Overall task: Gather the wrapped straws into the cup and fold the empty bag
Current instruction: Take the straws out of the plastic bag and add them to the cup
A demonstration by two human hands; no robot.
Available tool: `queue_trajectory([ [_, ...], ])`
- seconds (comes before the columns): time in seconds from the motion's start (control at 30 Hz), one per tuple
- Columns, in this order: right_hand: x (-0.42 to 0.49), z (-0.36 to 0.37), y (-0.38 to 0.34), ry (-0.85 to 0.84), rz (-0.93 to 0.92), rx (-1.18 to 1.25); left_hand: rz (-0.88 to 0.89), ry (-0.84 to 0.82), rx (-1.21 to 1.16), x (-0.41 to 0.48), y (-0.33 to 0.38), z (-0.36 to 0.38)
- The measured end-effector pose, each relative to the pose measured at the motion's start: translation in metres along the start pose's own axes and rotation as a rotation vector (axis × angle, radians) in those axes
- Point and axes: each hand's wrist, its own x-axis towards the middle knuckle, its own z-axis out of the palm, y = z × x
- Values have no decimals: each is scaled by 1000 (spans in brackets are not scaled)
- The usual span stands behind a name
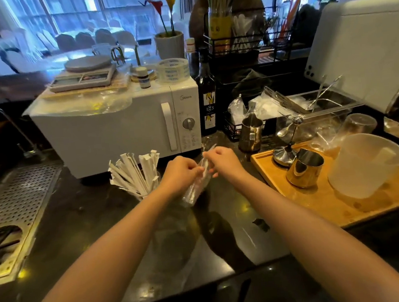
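Observation:
Several white paper-wrapped straws [136, 172] stand fanned out in a clear cup [146, 194] on the dark counter, just left of my hands. My left hand [180, 174] and my right hand [223, 160] are close together above the counter, both pinching a clear plastic bag [197, 187]. The bag is bunched into a narrow strip that hangs down between them, and it looks empty. The cup's lower part is hidden behind my left forearm.
A white microwave [118, 131] stands right behind my hands. A wooden tray [345, 207] at the right holds a steel jug [305, 168] and a plastic pitcher [365, 164]. A perforated metal drain grid [16, 205] lies at the left. A dark bottle [207, 101] stands by the microwave.

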Motion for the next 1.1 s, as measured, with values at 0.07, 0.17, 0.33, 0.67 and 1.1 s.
queue_trajectory([
  [0.07, -9, 12, -11, -46, -3, -26, -26, -17, -84, -8, 1, -11],
  [0.17, -23, 27, -22, -116, -4, -35, -50, -39, -171, -20, 0, -26],
  [0.33, -40, 44, -32, -235, -37, -22, -149, -55, -364, -35, -13, -43],
  [0.67, -55, 67, -24, -504, 100, 10, -213, -99, -496, -65, -53, -51],
  [1.1, -55, 85, -30, -526, 170, 93, -136, -172, -514, -74, -65, -60],
])
